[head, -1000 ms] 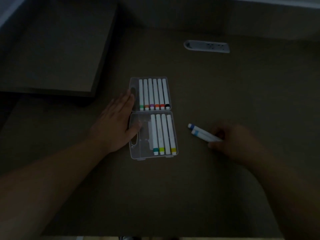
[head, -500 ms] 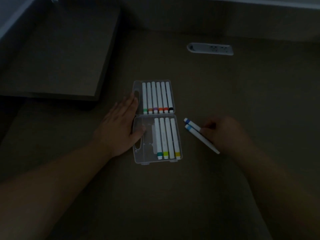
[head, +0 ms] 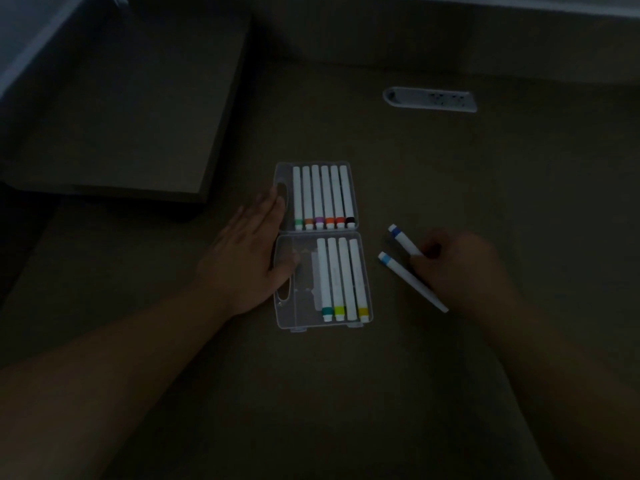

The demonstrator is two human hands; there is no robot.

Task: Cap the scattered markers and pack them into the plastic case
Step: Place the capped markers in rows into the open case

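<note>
A clear plastic case [head: 300, 306] lies open on the dim tabletop. Its far half holds six capped white markers [head: 323, 197], and its near half holds several more [head: 341, 275] on the right side. My left hand [head: 246, 258] rests flat on the case's left edge, with the thumb on the near half. To the right of the case, my right hand [head: 464, 268] grips a dark blue capped marker [head: 401, 239]. A light blue capped marker [head: 408, 280] lies slanted just beside and partly under that hand's fingers.
A white power socket strip [head: 429, 98] is set into the surface at the far right. A large raised dark block [head: 121, 116] fills the far left. Bare tabletop lies in front of the case.
The two blue markers, held together before, have spread apart. The dark blue one now points farther away, and the light blue one lies lower. My left hand has stayed on the case.
</note>
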